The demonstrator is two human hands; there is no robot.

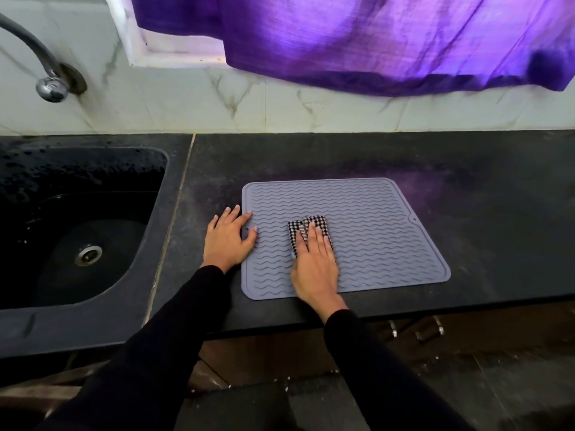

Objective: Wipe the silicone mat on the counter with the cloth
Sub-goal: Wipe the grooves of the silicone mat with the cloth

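The grey mat (367, 231), ribbed with wavy lines, lies flat on the dark counter (482, 188), with its near edge close to the counter's front rim. The right hand (314, 265) lies palm down on the mat's left half, fingers straight and close together, pressing a folded black-and-white checked cloth (308, 228) against the ribs. The cloth sticks out beyond the fingertips, away from the person, and a little to the thumb side; the rest of it is hidden under the hand.

The left hand (227, 237) rests flat to the left of the right hand, well apart from it. Its fingers are spread and straight. The palm sits on the bare counter, while the thumb and a fingertip lie over the mat's left edge, next to a small hole in the rim. Both arms wear black sleeves (174, 337).

Further left of the left hand, a dark sink (130, 269) is sunk into the counter, with a metal drain (88, 256) at its bottom. A tap (46, 79) comes out of the marbled wall above it. Beyond both hands, a purple curtain (373, 38) hangs over the wall.
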